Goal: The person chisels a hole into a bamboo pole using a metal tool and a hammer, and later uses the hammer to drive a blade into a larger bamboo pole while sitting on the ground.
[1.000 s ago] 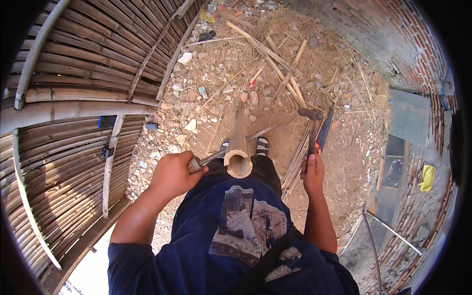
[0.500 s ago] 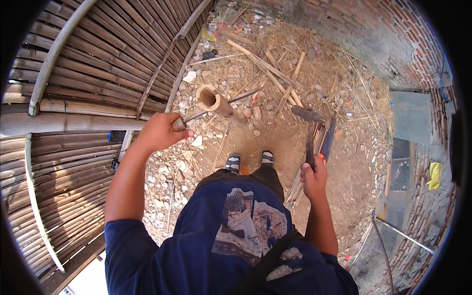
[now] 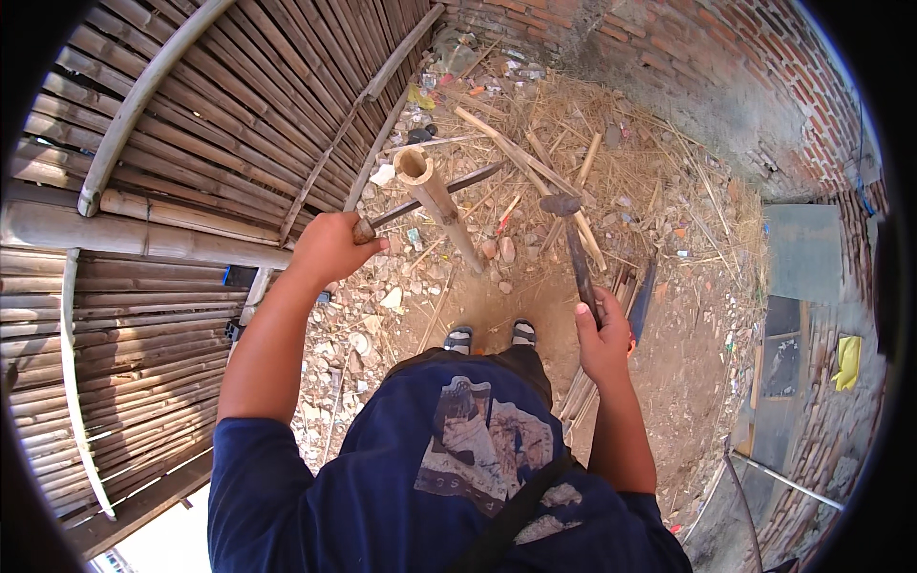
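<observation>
My left hand (image 3: 330,248) is closed round the wooden handle (image 3: 363,231) of a long machete, whose dark blade (image 3: 476,178) points away to the right. The blade passes behind an upright, slightly tilted bamboo pole (image 3: 439,202) with a hollow, thick-walled top; whether they touch, I cannot tell. In my right hand (image 3: 604,334) is a hammer (image 3: 579,250), gripped by its dark handle. The hammer's head (image 3: 561,204) is raised to the right of the pole, apart from it and beyond the machete's tip.
Split bamboo pieces (image 3: 521,153) lie crossed on the straw-strewn ground ahead. Bamboo strips (image 3: 580,396) and a dark blue blade (image 3: 642,296) lie beside my right hand. A bamboo slat wall (image 3: 191,124) rises at left, a brick wall (image 3: 726,67) at far right. Stones (image 3: 358,344) litter the left.
The hammer has swung left, its head now closer to the bamboo pole. My left hand still grips the machete behind the pole. The whole view has shifted slightly.
</observation>
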The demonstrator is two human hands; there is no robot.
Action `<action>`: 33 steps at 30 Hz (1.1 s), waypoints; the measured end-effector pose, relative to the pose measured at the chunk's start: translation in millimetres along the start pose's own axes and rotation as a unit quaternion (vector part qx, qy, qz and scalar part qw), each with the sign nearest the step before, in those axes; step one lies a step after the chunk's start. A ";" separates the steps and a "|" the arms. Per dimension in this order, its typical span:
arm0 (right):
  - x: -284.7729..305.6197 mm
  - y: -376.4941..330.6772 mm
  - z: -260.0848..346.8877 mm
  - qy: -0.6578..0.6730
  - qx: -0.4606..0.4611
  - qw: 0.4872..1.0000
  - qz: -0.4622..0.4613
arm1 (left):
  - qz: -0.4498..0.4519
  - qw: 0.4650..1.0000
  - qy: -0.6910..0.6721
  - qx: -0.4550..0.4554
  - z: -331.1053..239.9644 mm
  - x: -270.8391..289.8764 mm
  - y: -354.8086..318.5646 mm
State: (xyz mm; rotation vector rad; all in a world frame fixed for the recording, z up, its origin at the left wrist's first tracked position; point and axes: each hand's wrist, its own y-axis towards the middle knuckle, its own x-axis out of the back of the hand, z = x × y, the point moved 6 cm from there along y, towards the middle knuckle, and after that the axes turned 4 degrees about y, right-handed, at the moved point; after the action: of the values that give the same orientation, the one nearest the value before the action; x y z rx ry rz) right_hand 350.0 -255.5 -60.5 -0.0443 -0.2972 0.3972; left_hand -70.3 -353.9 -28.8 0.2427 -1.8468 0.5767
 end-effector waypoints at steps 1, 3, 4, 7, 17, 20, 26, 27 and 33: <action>-1.7 0.3 -11.2 0.006 -0.018 1.000 0.005 | 0.006 1.000 0.009 0.015 0.5 -0.4 0.1; -9.1 3.5 -6.8 0.034 -0.004 0.999 0.006 | -0.008 1.000 0.009 0.014 -1.6 1.7 0.8; -9.8 8.4 -0.8 0.009 0.008 1.000 0.017 | -0.015 1.000 0.009 0.015 -2.9 3.1 1.6; -5.3 21.9 43.6 -0.051 0.043 0.997 0.025 | -0.016 0.999 0.029 0.005 -14.7 6.2 11.9; -33.6 64.0 88.4 -0.176 0.140 0.974 -0.010 | -0.013 0.999 0.043 0.029 -35.4 14.6 22.4; -47.2 78.3 62.6 -0.290 0.069 0.949 0.099 | -0.017 0.998 0.039 0.043 -24.4 13.4 25.5; -34.1 59.6 124.0 -0.122 0.139 0.983 0.015 | -0.016 0.998 0.055 0.038 -17.4 14.2 28.9; -34.0 62.8 127.4 -0.101 0.141 0.985 0.002 | -0.012 0.998 0.055 0.039 -20.5 15.9 29.0; -71.8 90.3 85.7 -0.208 0.121 0.970 0.031 | -0.018 0.997 0.066 0.037 -25.7 17.9 35.1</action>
State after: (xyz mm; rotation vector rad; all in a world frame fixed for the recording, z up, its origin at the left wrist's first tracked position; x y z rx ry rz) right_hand 227.8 -201.4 -7.5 0.2735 -0.6611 0.5019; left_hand -70.5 -308.9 -15.2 0.2795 -1.6927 0.6218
